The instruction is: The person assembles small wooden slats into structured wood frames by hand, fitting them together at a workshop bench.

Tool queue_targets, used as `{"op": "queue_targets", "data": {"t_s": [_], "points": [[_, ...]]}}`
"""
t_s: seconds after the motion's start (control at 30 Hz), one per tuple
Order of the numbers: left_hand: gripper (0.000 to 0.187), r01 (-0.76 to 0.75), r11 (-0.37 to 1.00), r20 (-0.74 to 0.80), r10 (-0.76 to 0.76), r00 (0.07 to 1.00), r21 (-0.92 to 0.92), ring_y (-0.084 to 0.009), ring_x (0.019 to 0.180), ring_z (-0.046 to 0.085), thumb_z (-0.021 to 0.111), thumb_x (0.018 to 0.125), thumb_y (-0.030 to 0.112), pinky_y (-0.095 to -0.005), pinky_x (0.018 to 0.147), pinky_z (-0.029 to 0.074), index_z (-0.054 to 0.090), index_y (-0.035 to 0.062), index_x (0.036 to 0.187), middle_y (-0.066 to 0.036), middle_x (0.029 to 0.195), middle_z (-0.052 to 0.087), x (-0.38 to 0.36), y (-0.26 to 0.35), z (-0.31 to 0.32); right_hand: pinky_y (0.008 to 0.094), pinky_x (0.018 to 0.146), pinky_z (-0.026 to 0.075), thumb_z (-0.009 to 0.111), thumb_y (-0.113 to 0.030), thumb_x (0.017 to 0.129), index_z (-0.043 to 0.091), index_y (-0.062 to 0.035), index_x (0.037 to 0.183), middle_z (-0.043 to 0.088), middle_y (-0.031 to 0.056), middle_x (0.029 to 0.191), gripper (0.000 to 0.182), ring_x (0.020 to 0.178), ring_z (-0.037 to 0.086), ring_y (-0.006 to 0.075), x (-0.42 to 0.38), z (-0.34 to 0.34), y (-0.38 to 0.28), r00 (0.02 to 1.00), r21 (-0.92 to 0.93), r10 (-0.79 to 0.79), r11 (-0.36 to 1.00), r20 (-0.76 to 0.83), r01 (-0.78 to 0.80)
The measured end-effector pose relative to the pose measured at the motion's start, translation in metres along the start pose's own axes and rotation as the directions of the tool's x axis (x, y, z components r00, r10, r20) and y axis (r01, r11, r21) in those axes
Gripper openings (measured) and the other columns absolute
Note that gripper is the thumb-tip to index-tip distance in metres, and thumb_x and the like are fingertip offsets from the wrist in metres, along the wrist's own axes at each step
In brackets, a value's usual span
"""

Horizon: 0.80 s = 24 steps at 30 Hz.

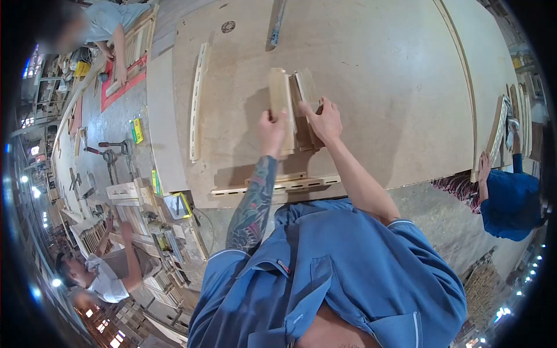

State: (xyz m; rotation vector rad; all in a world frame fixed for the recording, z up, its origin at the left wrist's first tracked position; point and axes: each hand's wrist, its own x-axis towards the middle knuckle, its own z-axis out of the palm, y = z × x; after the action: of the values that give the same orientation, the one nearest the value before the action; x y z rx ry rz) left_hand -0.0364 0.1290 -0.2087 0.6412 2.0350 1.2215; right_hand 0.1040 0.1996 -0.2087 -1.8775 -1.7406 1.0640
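While the left wooden bundle (278, 87) points lengthwise away from the body over the desk (383, 87), the left hand (272, 132) has fingers closed around its near half; right beside it slants the right bundle (307, 84), the right hand (327, 123) nearer, thumb against it, grip unclear.

Rod (277, 26) and worktable (371, 75) cut off at top edge; head (62, 28) of upper-left person (116, 23) blurred.

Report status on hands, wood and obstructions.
Left hand gripping pale wooden piece. Right hand at the neighbouring pieces. Slotted strip lies beneath left forearm, near table edge.
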Motion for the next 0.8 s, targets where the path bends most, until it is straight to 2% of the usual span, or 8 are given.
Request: {"op": "queue_targets", "data": {"t_s": [0.1, 0.17, 0.27, 0.33, 0.43, 0.6, 0.67, 0.8], "points": [[0.045, 0.016, 0.999, -0.005, -0.016, 1.000, -0.036, -0.0333, 0.089, 0.065, 0.074, 0.082, 0.038, -0.0458, 0.080, 0.051, 0.066, -0.0002, 0.103, -0.020, 0.100, 0.069, 0.021, -0.024, -0.058, 0.0459, 0.089, 0.050, 0.077, -0.047, 0.075, 0.060, -0.0004, 0.113, 0.062, 0.0189, 0.114, 0.063, 0.107, 0.061, 0.0359, -0.007, 0.009, -0.013, 0.992, -0.280, -0.091, 0.958, -0.091, 0.062], [0.053, -0.090, 0.811, -0.140, 0.208, 0.968, 0.578, -0.0364, 0.097, 0.064, 0.076, 0.077, 0.042, -0.0495, 0.083, 0.050, 0.064, 0.0008, 0.108, -0.020, 0.105, 0.066, 0.027, -0.036, -0.082, 0.0448, 0.088, 0.051, 0.079, -0.047, 0.072, 0.062, 0.0019, 0.105, 0.066, 0.0196, 0.108, 0.061, 0.102, 0.064, 0.0346, 0.013, 0.000, 0.001, 0.999, -0.177, 0.007, 0.984, 0.038, 0.000], [0.060, -0.009, 0.827, -0.221, 0.160, 0.962, 0.562, -0.0391, 0.108, 0.060, 0.076, 0.073, 0.043, -0.0513, 0.090, 0.047, 0.060, 0.0019, 0.114, -0.021, 0.112, 0.062, 0.025, -0.043, -0.080, 0.0468, 0.083, 0.051, 0.077, -0.041, 0.073, 0.063, 0.0016, 0.097, 0.067, 0.0199, 0.098, 0.050, 0.095, 0.065, 0.0365, 0.022, -0.008, 0.024, 1.000, -0.125, 0.013, 0.992, -0.006, -0.014], [0.062, 0.035, 0.870, -0.244, 0.099, 0.965, 0.492, -0.0391, 0.112, 0.058, 0.076, 0.073, 0.040, -0.0505, 0.092, 0.046, 0.059, 0.0020, 0.119, -0.021, 0.115, 0.061, 0.014, -0.036, -0.058, 0.0481, 0.079, 0.050, 0.076, -0.037, 0.074, 0.063, 0.0014, 0.091, 0.066, 0.0210, 0.089, 0.044, 0.088, 0.065, 0.0373, 0.026, 0.011, 0.042, 0.933, -0.121, -0.065, 0.992, -0.353, 0.024], [0.067, -0.031, 0.911, -0.235, 0.139, 0.962, 0.410, -0.0384, 0.115, 0.057, 0.076, 0.075, 0.036, -0.0474, 0.096, 0.045, 0.056, 0.0008, 0.127, -0.023, 0.116, 0.061, 0.013, -0.044, -0.026, 0.0481, 0.086, 0.050, 0.075, -0.037, 0.075, 0.063, 0.0003, 0.104, 0.065, 0.0197, 0.102, 0.048, 0.099, 0.064, 0.0367, 0.008, 0.016, 0.003, 0.992, -0.167, 0.118, 0.978, -0.046, -0.124], [0.068, -0.081, 0.924, -0.217, 0.172, 0.961, 0.375, -0.0386, 0.117, 0.056, 0.075, 0.076, 0.034, -0.0453, 0.099, 0.045, 0.054, 0.0009, 0.132, -0.022, 0.122, 0.060, 0.018, -0.042, -0.066, 0.0461, 0.086, 0.050, 0.075, -0.042, 0.076, 0.063, -0.0020, 0.110, 0.065, 0.0182, 0.102, 0.054, 0.098, 0.064, 0.0351, 0.020, -0.015, 0.019, 0.987, -0.034, 0.161, 0.987, 0.028, -0.160], [0.065, 0.047, 0.869, -0.303, 0.120, 0.945, 0.492, -0.0375, 0.117, 0.056, 0.076, 0.077, 0.036, -0.0442, 0.099, 0.045, 0.058, 0.0009, 0.129, -0.021, 0.124, 0.059, 0.020, -0.045, -0.080, 0.0444, 0.089, 0.049, 0.075, -0.042, 0.076, 0.063, -0.0034, 0.115, 0.066, 0.0185, 0.103, 0.057, 0.100, 0.063, 0.0342, 0.020, -0.016, 0.030, 0.966, -0.174, 0.122, 0.971, -0.228, -0.164], [0.061, -0.101, 0.848, -0.272, 0.276, 0.922, 0.521, -0.0356, 0.113, 0.057, 0.076, 0.078, 0.037, -0.0437, 0.097, 0.045, 0.061, 0.0004, 0.126, -0.019, 0.122, 0.060, 0.022, -0.066, -0.064, 0.0444, 0.094, 0.047, 0.074, -0.046, 0.078, 0.064, -0.0050, 0.122, 0.062, 0.0173, 0.117, 0.061, 0.110, 0.059, 0.0334, 0.010, -0.006, 0.017, 0.991, -0.091, 0.136, 0.986, -0.017, -0.137]]}}
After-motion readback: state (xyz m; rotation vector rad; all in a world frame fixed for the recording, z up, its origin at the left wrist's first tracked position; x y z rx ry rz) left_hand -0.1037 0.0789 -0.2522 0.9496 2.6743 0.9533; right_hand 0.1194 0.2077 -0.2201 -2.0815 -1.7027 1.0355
